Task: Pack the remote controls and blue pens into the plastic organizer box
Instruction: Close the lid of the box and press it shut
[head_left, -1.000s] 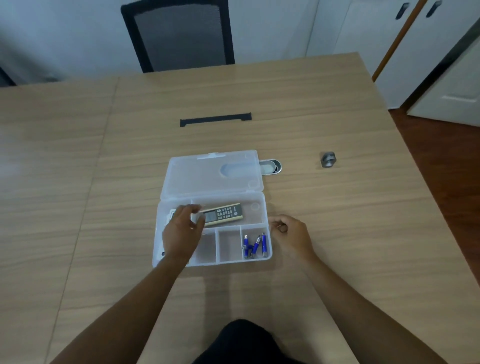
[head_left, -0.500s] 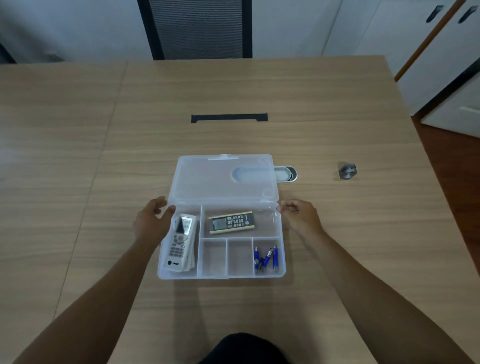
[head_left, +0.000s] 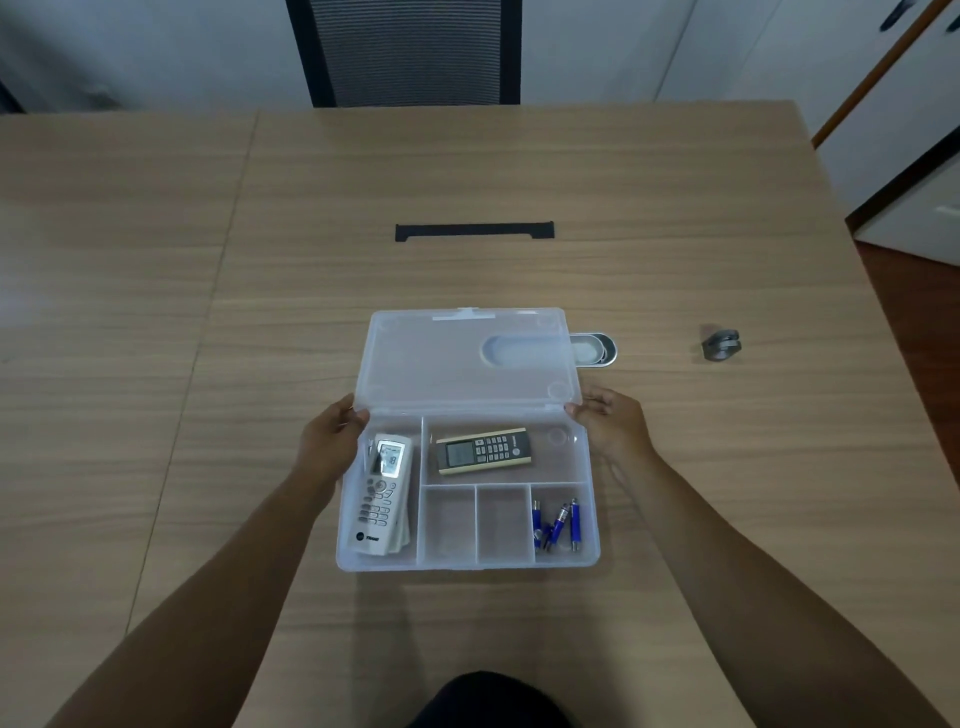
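Bare tabletop wide open left of the left hand and right of the right hand. Between the hands, blocked by the open organizer box, lid lying flat just beyond the fingertips. Farther right of the right hand, well apart, a small metal piece. Beyond the lid, clear up to a black slot

The white remote control, lying in the left compartment of the plastic organizer box, bears the brand "TRANE" near its lower end. Its display digits are too blurred to read.
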